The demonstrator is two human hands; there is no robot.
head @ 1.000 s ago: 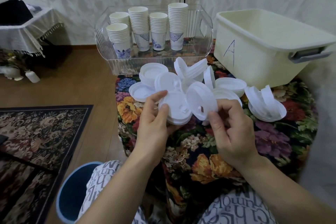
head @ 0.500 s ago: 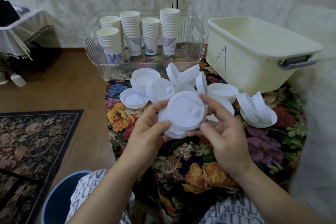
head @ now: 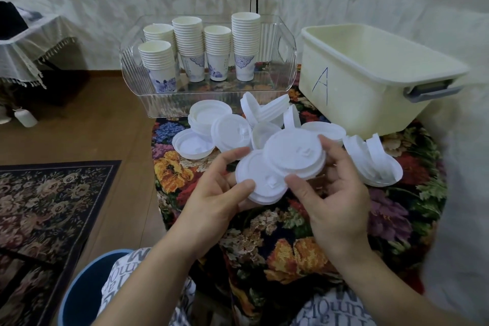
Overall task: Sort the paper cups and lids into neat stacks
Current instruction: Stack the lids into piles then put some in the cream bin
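A person sits at a small table covered in a flowered cloth [head: 277, 241], seen from above with both forearms reaching forward. The left hand [head: 211, 193] holds a short stack of white plastic lids [head: 258, 180] by its near-left edge, thumb curled over the rim and fingers underneath. The right hand [head: 333, 193] grips a second small stack of lids [head: 293, 155], thumb on the near edge and fingers wrapped around the far right side. This second stack overlaps the far-right part of the first, tilted slightly (whether the two actually touch is hard to tell).

At the far side of the table, a clear plastic tray [head: 211, 103] holds five upright stacks of paper cups [head: 189, 45], so the cups look sorted already. The lids are only partly done. Between the tray and the hands lies a loose pile of lids [head: 254, 124], some flat, some on edge, some nested in twos and threes. More lids [head: 370, 164] lean together just right of the right hand. A cream bin marked "A" [head: 357, 82] stands at the far right. A patterned rug [head: 50, 209] lies on the floor to the left.
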